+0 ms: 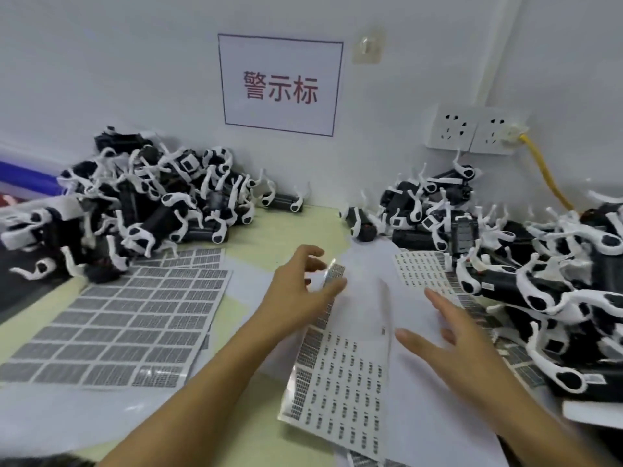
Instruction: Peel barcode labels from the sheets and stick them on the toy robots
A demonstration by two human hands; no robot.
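Peeling done, prob. (blurry): left hand [296, 291] pinches a barcode label [334, 274] above the sheet [340, 375], right hand [451, 332] released w/ fingers spread; next needs a toy robot [526, 288] from the desk [276, 237].

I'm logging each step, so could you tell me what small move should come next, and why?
Probably the right hand should reach to the right pile of toy robots and take one: the left hand already pinches a peeled barcode label, while the right hand holds nothing.
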